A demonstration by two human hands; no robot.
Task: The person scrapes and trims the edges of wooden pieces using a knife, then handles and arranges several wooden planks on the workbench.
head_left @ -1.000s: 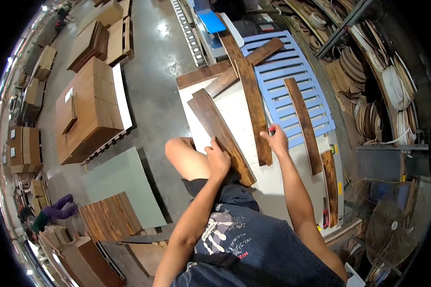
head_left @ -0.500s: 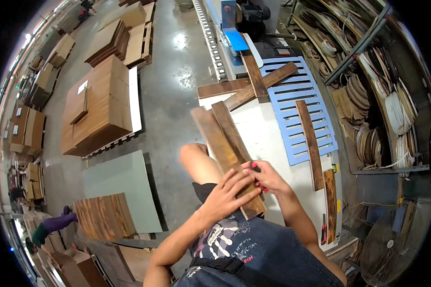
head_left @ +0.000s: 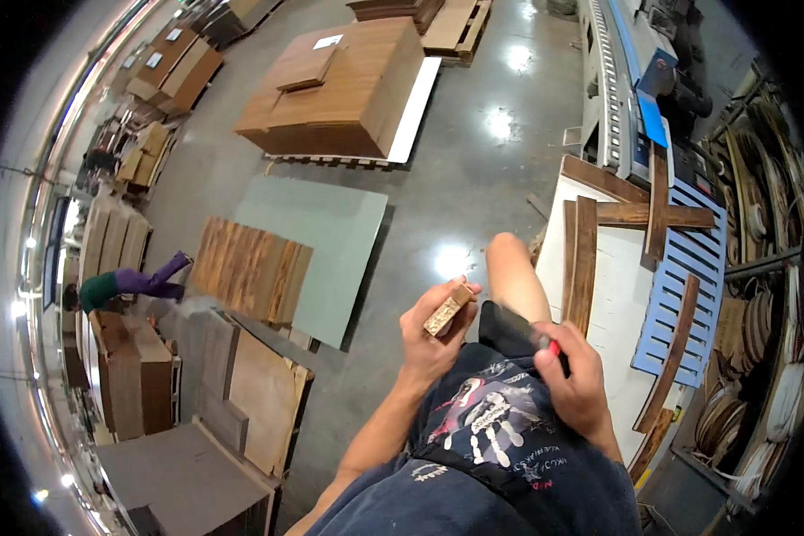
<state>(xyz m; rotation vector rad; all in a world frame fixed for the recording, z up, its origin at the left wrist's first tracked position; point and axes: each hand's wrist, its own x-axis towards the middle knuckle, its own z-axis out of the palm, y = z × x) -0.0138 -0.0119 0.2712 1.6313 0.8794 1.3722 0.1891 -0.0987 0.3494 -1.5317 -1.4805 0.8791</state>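
- Centre, in the left hand (head_left: pixel 431 332): held board (head_left: pixel 448 313), raised in front of the torso, narrow end turned toward the camera, with a pale, speckled core and brown faces; length behind the end largely hidden by foreshortening.
- Left hand: fingers and thumb bent inward, closed around the held board along its sides.
- Right of centre, in the right hand (head_left: pixel 576 371): red-handled tool (head_left: pixel 555 347), gripped in a curled fist with thumb laid along the handle; a blurred grey streak extending from it toward the left hand, exact shape impossible to tell.
- Hands near each other but apart, both above the dark printed shirt (head_left: pixel 509 420).
- To the right, beside the bare knee (head_left: pixel 512 263): white tabletop (head_left: pixel 618 290), bearing 2 dark brown boards (head_left: pixel 586 259) laid lengthwise, side by side.
- Toward the far end of the tabletop: crossing board (head_left: pixel 683 216), lying crosswise near a machine with a blue flap (head_left: pixel 652 118).
- Along the right of the tabletop: blue slatted panel (head_left: pixel 688 290), with a narrow board (head_left: pixel 677 344) partly over it.
- On the floor to the left: stack of wood-grained boards (head_left: pixel 250 271) beside a grey-green sheet (head_left: pixel 341 255).
- Farther left: bent co-worker (head_left: pixel 138 284) in green top and purple trousers.
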